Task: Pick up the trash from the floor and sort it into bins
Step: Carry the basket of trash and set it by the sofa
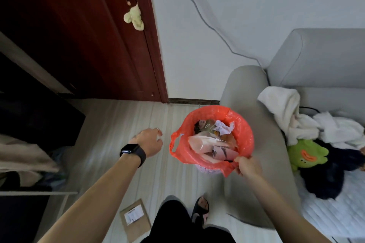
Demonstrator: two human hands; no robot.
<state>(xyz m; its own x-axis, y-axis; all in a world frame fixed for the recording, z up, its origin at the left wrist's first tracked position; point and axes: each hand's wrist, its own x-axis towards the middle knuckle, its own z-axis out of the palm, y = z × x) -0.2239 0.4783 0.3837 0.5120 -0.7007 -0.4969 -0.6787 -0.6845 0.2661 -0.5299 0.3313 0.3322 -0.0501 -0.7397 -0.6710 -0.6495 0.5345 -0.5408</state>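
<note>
A small bin (207, 169) lined with a red plastic bag (243, 128) stands on the floor beside the sofa arm. It is full of trash: a clear plastic package (207, 144), crumpled white paper (223, 127) and dark scraps. My right hand (246, 165) pinches the near rim of the red bag. My left hand (148, 142), with a black watch on the wrist, hovers left of the bin with loosely curled fingers, holding nothing. A flat brown cardboard parcel (134, 219) lies on the floor by my feet.
A grey sofa (320, 59) with white cloths (292, 116) and a green plush toy (306, 154) is on the right. A dark red door (88, 35) stands at the back left, dark furniture (35, 120) on the left. My foot in a black sandal (201, 209) is below the bin.
</note>
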